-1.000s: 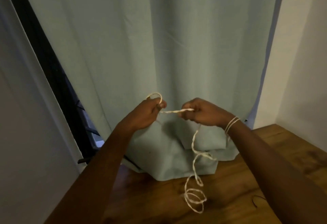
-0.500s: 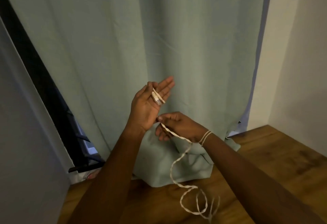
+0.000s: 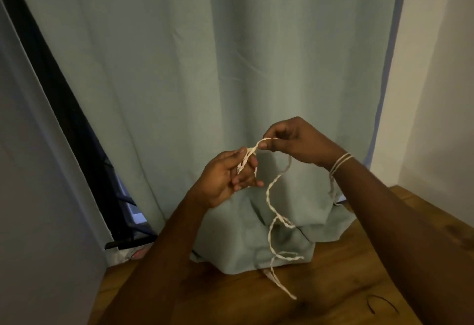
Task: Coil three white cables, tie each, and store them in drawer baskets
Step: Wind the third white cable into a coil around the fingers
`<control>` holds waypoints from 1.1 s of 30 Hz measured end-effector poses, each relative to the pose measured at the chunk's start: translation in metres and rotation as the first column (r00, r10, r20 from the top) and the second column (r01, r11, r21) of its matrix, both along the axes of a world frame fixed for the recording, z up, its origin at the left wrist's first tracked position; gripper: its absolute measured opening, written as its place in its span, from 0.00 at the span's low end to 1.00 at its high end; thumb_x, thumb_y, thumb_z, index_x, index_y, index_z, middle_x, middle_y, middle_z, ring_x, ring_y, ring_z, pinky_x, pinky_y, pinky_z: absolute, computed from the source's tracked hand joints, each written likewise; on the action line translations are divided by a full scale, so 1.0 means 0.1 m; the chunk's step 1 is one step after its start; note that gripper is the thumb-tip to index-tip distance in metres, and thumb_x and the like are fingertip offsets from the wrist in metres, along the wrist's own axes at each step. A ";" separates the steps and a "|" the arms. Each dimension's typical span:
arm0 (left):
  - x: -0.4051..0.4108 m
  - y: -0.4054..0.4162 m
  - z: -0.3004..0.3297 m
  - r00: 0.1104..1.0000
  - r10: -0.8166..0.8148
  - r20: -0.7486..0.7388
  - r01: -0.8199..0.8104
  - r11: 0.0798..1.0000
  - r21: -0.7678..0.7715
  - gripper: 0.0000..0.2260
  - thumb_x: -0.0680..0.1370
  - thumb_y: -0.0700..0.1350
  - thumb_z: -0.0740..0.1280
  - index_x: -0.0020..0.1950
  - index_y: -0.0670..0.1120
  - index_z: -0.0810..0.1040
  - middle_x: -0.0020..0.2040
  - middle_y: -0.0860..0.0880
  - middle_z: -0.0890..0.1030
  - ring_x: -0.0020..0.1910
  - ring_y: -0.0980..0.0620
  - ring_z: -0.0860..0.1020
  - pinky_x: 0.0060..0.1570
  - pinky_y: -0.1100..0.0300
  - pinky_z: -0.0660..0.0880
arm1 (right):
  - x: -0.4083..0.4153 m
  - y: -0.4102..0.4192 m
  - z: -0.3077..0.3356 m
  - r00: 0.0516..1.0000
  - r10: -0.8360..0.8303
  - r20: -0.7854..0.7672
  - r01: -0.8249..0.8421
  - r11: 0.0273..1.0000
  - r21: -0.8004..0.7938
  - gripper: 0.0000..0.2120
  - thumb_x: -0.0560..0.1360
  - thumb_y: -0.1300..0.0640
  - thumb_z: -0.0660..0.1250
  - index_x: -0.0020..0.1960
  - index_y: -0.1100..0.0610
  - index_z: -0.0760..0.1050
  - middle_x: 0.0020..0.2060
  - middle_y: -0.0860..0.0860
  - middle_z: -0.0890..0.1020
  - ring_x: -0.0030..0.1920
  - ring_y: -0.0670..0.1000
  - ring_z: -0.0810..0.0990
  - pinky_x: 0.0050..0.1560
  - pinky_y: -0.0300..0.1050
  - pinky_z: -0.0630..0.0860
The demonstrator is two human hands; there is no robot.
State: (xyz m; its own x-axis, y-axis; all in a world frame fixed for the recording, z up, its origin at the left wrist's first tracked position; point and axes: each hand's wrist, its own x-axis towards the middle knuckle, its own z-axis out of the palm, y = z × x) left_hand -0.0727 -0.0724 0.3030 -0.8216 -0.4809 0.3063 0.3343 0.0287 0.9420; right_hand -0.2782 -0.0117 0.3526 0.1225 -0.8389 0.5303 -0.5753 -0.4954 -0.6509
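Note:
A white braided cable (image 3: 272, 197) hangs in front of me, its lower end dangling just above the wooden floor (image 3: 333, 286). My left hand (image 3: 225, 176) holds the cable's upper end, with turns of it lying across the fingers. My right hand (image 3: 295, 142) is higher and to the right, pinching the cable between thumb and fingers and drawing a short stretch over to the left hand. Thin white bands (image 3: 339, 162) circle my right wrist. No drawer or basket is in view.
A pale green curtain (image 3: 230, 55) hangs right behind my hands and bunches on the floor. A dark window gap (image 3: 84, 145) shows at the left beside a grey panel (image 3: 38, 196). A white wall (image 3: 436, 94) stands at the right. A thin dark strand (image 3: 379, 304) lies on the floor.
My right hand rose from below the left hand to above and right of it, carrying the cable over the left fingers. The dangling end lifted higher off the floor.

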 end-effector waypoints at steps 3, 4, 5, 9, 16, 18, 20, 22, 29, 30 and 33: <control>-0.06 0.09 0.10 0.970 -0.062 -0.235 0.104 0.980 0.171 0.18 0.82 0.47 0.55 0.38 0.45 0.79 0.23 0.51 0.72 0.21 0.54 0.69 0.45 0.54 0.77 | 0.16 -0.17 -0.31 0.938 0.105 0.330 -0.126 0.991 0.043 0.04 0.76 0.59 0.70 0.49 0.60 0.81 0.35 0.56 0.80 0.35 0.47 0.77 0.38 0.42 0.75; -0.07 0.10 0.15 0.945 -0.038 -0.324 0.115 0.968 0.222 0.17 0.81 0.48 0.56 0.37 0.45 0.79 0.25 0.49 0.76 0.24 0.52 0.74 0.46 0.52 0.78 | 0.22 -0.21 -0.46 0.913 0.119 0.389 -0.162 0.984 0.079 0.04 0.76 0.59 0.70 0.50 0.58 0.81 0.38 0.55 0.81 0.37 0.47 0.79 0.42 0.46 0.78; -0.07 0.10 0.21 0.912 -0.015 -0.410 0.137 0.954 0.268 0.17 0.80 0.48 0.57 0.37 0.45 0.79 0.31 0.46 0.82 0.30 0.49 0.81 0.49 0.50 0.79 | 0.27 -0.23 -0.59 0.905 0.128 0.405 -0.201 0.969 0.144 0.05 0.75 0.59 0.71 0.51 0.57 0.80 0.40 0.55 0.82 0.40 0.49 0.80 0.46 0.50 0.78; -0.06 -0.02 0.42 0.854 0.111 -0.508 0.034 0.963 0.268 0.14 0.82 0.48 0.54 0.42 0.46 0.75 0.62 0.38 0.80 0.64 0.41 0.78 0.70 0.42 0.67 | 0.51 -0.11 -0.97 0.938 0.246 0.243 -0.332 0.837 0.435 0.07 0.81 0.61 0.63 0.49 0.62 0.79 0.44 0.61 0.84 0.44 0.60 0.81 0.53 0.53 0.76; 0.07 -0.35 0.22 0.736 0.654 -0.177 -0.595 0.498 -0.631 0.09 0.83 0.47 0.59 0.53 0.50 0.80 0.56 0.55 0.82 0.54 0.53 0.79 0.55 0.58 0.74 | 0.41 0.15 -0.59 0.965 0.242 -0.099 -0.167 0.862 0.478 0.13 0.79 0.54 0.65 0.41 0.61 0.79 0.30 0.57 0.79 0.27 0.47 0.76 0.33 0.38 0.74; 0.13 -0.37 0.14 0.739 0.672 -0.048 -0.401 0.381 -0.833 0.10 0.83 0.46 0.59 0.46 0.47 0.79 0.52 0.51 0.82 0.53 0.53 0.80 0.55 0.56 0.75 | 0.25 0.20 -0.28 0.976 0.100 -0.195 -0.046 0.964 0.262 0.10 0.79 0.60 0.66 0.40 0.60 0.80 0.29 0.54 0.80 0.27 0.43 0.74 0.31 0.35 0.72; 0.11 -0.29 0.10 0.794 0.598 0.104 -0.309 0.545 -0.779 0.13 0.84 0.44 0.58 0.45 0.40 0.78 0.42 0.49 0.83 0.45 0.51 0.82 0.51 0.56 0.74 | 0.09 0.22 -0.02 0.986 -0.033 -0.165 0.041 0.998 0.047 0.08 0.77 0.60 0.69 0.40 0.61 0.82 0.31 0.59 0.81 0.29 0.44 0.74 0.32 0.38 0.72; 0.08 -0.14 0.13 0.906 0.371 0.202 -0.246 0.852 -0.463 0.17 0.84 0.46 0.57 0.46 0.35 0.78 0.36 0.43 0.84 0.39 0.45 0.84 0.51 0.56 0.76 | -0.02 0.16 0.09 0.990 -0.117 -0.073 0.110 0.990 -0.091 0.06 0.75 0.58 0.73 0.40 0.59 0.83 0.29 0.54 0.80 0.29 0.45 0.74 0.33 0.39 0.71; -0.23 0.16 0.42 0.916 -0.087 -0.391 0.151 0.979 0.136 0.11 0.78 0.48 0.67 0.46 0.40 0.82 0.45 0.38 0.85 0.48 0.41 0.85 0.64 0.42 0.73 | 0.41 -0.15 -0.49 0.928 0.013 0.374 -0.055 0.993 0.103 0.07 0.77 0.64 0.62 0.43 0.65 0.77 0.31 0.55 0.77 0.32 0.51 0.74 0.35 0.46 0.72; -0.30 0.17 0.45 0.911 -0.044 -0.409 0.126 0.977 0.174 0.12 0.80 0.48 0.62 0.49 0.41 0.80 0.54 0.38 0.84 0.56 0.40 0.82 0.65 0.45 0.73 | 0.52 -0.13 -0.56 0.933 0.038 0.359 -0.112 0.976 0.187 0.11 0.81 0.61 0.61 0.43 0.66 0.76 0.31 0.55 0.77 0.31 0.51 0.76 0.37 0.47 0.74; -0.42 0.13 0.38 0.928 0.232 -0.292 -0.238 0.971 0.016 0.15 0.84 0.49 0.54 0.58 0.44 0.77 0.62 0.46 0.81 0.59 0.50 0.78 0.60 0.61 0.73 | 0.61 -0.03 -0.56 0.947 0.092 0.307 -0.229 0.865 0.447 0.20 0.84 0.52 0.57 0.42 0.63 0.78 0.34 0.59 0.82 0.34 0.54 0.81 0.41 0.47 0.79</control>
State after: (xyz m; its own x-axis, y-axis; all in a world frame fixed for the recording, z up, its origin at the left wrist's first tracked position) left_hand -0.1150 -0.0592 0.3410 -0.5600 -0.6408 0.5252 0.5740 0.1571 0.8037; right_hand -0.2172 -0.0146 0.2963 0.1890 -0.9759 0.1087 -0.2855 -0.1605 -0.9448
